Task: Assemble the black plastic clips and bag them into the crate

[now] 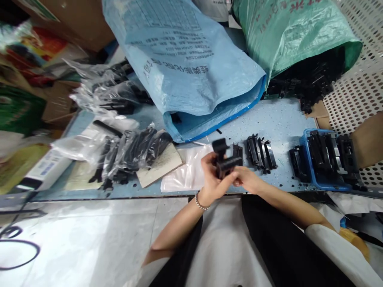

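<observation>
My left hand [212, 179], with a beaded bracelet at the wrist, is closed around a black plastic part [229, 162] above the table's front edge. One end of this part rises in a curved, clip-like piece; its exact kind does not show. My right hand [247, 179] pinches the lower right side of the same part, its fingertips close to my left thumb. Just beyond my hands stands a small black part [237, 152]. To its right is a group of black plastic parts [261, 153] side by side. Flat clear plastic bags [191, 169] lie left of my left hand.
A blue basket [314, 181] holds black parts at the right. Behind are an open blue sack [191, 67] and a green sack [287, 36] spilling black parts. Bagged black parts [140, 149] lie left beside a board [160, 169]. A perforated panel [365, 36] borders the right.
</observation>
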